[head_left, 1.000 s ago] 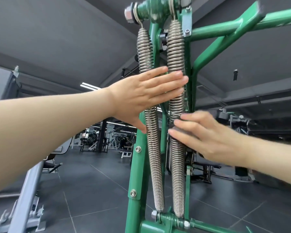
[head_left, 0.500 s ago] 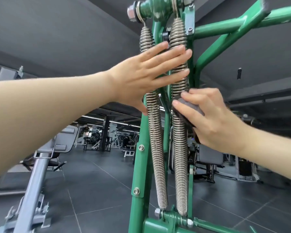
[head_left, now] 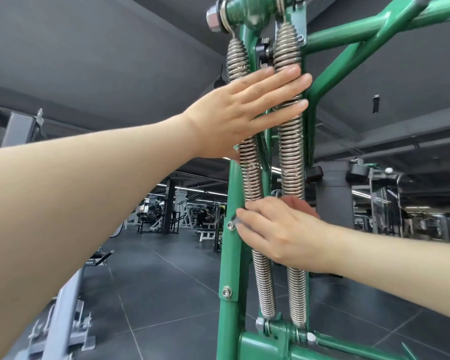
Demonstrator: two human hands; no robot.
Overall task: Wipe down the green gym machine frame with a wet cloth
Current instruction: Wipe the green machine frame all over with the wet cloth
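The green frame [head_left: 230, 258] is seen running vertically through the centre of the picture, with two steel coil springs [head_left: 252, 175] mounted in front of it, from the axle at the top centre to the crossbar at the bottom. The left hand [head_left: 234, 115] is laid flat across both springs in the upper centre, its fingers [head_left: 283, 85] straight and extended, with nothing gripped. The right hand [head_left: 278, 229] is pressed against the springs and the post in the lower centre, just beside a bolt head [head_left: 230, 225]. A small dark sliver of cloth [head_left: 236, 219] is visible at its fingertips; the rest is hidden under the palm, so how the cloth is held cannot be determined. The fingers there are only lightly bent. The step in hand is judged to be a wiping pass along the post. It is recommended that the cloth be kept flat under the palm, that fingers be kept clear of the spring coils, and that the area around the bolt heads be covered.
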